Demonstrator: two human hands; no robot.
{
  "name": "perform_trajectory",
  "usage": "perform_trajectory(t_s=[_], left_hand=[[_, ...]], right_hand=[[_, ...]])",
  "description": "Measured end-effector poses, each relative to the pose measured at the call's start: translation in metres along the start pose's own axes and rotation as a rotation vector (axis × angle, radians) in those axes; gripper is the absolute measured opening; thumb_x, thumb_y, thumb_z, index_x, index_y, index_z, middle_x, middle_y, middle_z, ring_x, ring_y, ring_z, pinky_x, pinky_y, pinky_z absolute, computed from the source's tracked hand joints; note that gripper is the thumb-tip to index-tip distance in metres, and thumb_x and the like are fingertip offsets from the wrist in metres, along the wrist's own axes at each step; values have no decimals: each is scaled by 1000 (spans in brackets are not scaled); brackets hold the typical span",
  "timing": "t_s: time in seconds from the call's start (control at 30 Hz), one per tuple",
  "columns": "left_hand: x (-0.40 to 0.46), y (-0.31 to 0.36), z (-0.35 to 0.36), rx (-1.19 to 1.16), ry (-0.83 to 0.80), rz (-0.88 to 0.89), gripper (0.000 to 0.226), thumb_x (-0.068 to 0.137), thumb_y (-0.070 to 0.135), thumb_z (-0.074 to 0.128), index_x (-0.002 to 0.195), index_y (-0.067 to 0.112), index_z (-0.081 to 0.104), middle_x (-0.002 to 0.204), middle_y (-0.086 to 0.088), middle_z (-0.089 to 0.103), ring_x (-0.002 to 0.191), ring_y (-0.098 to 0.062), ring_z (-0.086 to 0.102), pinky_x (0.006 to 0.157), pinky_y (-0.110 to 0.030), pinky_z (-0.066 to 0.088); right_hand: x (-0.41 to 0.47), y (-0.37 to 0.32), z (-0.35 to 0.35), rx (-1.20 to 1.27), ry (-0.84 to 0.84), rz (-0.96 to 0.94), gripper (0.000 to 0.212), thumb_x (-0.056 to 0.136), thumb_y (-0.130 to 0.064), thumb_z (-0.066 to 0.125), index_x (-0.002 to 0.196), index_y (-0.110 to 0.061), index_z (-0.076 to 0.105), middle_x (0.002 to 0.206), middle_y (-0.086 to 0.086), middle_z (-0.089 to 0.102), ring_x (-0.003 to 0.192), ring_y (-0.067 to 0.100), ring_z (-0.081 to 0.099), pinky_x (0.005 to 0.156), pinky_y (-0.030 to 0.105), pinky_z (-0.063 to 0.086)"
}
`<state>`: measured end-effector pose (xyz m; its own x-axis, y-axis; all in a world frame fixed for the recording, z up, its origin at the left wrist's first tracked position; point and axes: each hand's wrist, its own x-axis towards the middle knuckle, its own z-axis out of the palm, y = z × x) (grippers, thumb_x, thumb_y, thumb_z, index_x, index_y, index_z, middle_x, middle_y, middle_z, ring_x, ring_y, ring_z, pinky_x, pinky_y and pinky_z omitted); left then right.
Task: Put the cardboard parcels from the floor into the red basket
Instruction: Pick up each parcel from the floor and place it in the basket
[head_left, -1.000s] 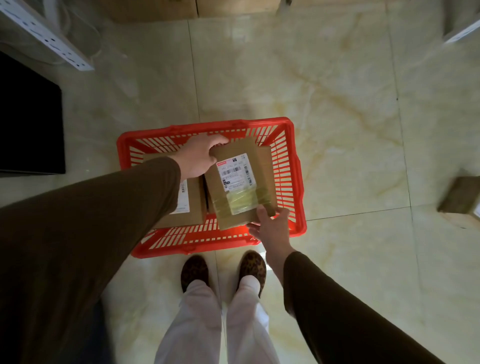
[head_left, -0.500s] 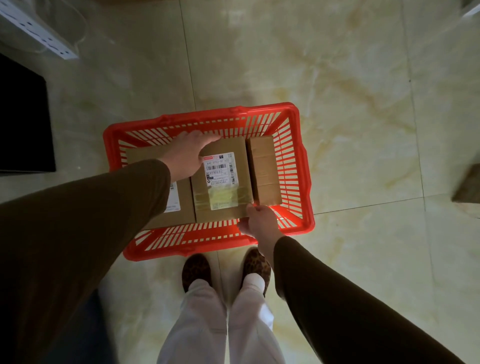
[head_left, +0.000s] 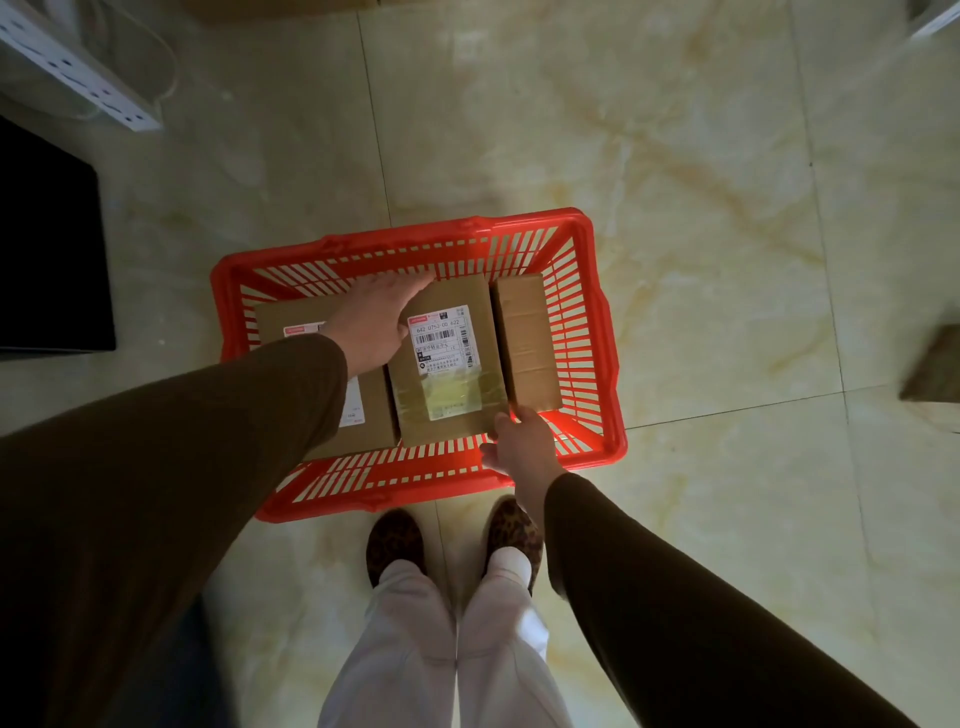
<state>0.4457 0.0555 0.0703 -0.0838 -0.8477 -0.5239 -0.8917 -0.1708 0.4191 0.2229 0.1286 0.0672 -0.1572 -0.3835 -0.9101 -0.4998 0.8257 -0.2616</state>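
Basket floor: three parcels (head_left: 449, 364) side by side fill the red basket (head_left: 605, 358) wall to wall.
Open strip: bare slatted bottom at 6 o'clock.
Floor: open tiles (head_left: 649, 156) from 12 to 3 o'clock.
Obstacle: dark cabinet (head_left: 47, 249) at 9 o'clock.

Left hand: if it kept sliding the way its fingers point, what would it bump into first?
Probably the basket's far wall. The left hand lies flat on the middle parcel, fingers pointing up-right toward that slatted wall, though depth is hard to judge.

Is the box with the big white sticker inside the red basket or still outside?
Inside. The labelled parcel lies flat within the red basket, between two other parcels, with the basket's walls all around it.
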Motion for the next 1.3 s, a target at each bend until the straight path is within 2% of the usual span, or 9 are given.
perform_trajectory(t_s=[0.07, 0.17, 0.33, 0.4, 0.53, 0.67, 0.87, 1.17, 1.3], left_hand=[[-7, 3, -2, 22, 15, -17, 79, 97, 10, 62, 161, 29, 19, 165, -8, 27, 151, -32, 21, 122, -47, 16], [-24, 17, -7, -9, 50, -50, 81, 97, 14, 61, 161, 30, 14, 168, -5, 17, 154, -29, 12, 123, -43, 9], [-61, 65, -27, -103, 53, -33, 80, 97, 20, 65, 161, 29, 17, 168, 0, 18, 155, -21, 12, 124, -41, 10], [-74, 92, -35, -136, 38, -20, 81, 96, 21, 65, 160, 30, 18, 168, 1, 18, 154, -20, 12, 122, -38, 8], [-88, 155, -48, -148, 17, 15, 78, 97, 25, 64, 161, 27, 19, 168, 1, 20, 154, -19, 14, 120, -36, 12], [-87, 224, -49, -159, -8, 75, 75, 98, 24, 64, 160, 24, 22, 167, -2, 23, 154, -20, 16, 123, -38, 15], [-83, 334, -15, -90, 24, 80, 72, 94, 23, 68, 156, 14, 32, 157, -11, 40, 147, -28, 29, 121, -40, 21], [-78, 489, 72, -224, -52, 46, 71, 97, 25, 65, 158, 23, 29, 160, -5, 33, 150, -24, 22, 120, -40, 22], [-56, 542, 88, -159, -70, 88, 68, 97, 27, 63, 156, 20, 30, 160, -5, 35, 148, -25, 23, 120, -38, 23]], right_hand=[[-8, -4, -7, 90, 4, 15, 39, 102, -22, 60, 137, -6, 56, 152, 20, 51, 139, 36, 53, 113, 43, 47], [-23, -6, -20, 44, 57, -65, 44, 101, -26, 55, 141, -8, 50, 126, 15, 65, 116, 36, 66, 101, 52, 55], [-55, -12, -66, 141, 118, -130, 46, 96, -27, 54, 141, -16, 51, 113, 5, 70, 92, 24, 73, 67, 34, 56], [-70, -12, -91, 193, 158, -172, 40, 96, -28, 55, 135, -19, 52, 112, 3, 71, 89, 22, 75, 63, 31, 55], [-97, -5, -147, 240, 287, -261, 41, 99, -35, 58, 137, -21, 53, 121, -8, 61, 95, 10, 64, 68, 25, 47], [-111, 18, -211, 299, 357, -273, 41, 100, -27, 58, 140, -17, 54, 135, -1, 60, 107, 18, 58, 89, 33, 46], [-117, 77, -308, 414, 390, -260, 37, 101, -27, 57, 137, -20, 56, 130, -4, 60, 110, 19, 59, 86, 32, 43], [-106, 167, -463, 553, 474, -199, 33, 103, -28, 54, 135, -19, 58, 123, -5, 62, 110, 18, 59, 91, 31, 47], [-88, 181, -507, 595, 488, -187, 30, 103, -28, 53, 131, -20, 59, 116, -6, 62, 93, 6, 57, 72, 21, 44]])
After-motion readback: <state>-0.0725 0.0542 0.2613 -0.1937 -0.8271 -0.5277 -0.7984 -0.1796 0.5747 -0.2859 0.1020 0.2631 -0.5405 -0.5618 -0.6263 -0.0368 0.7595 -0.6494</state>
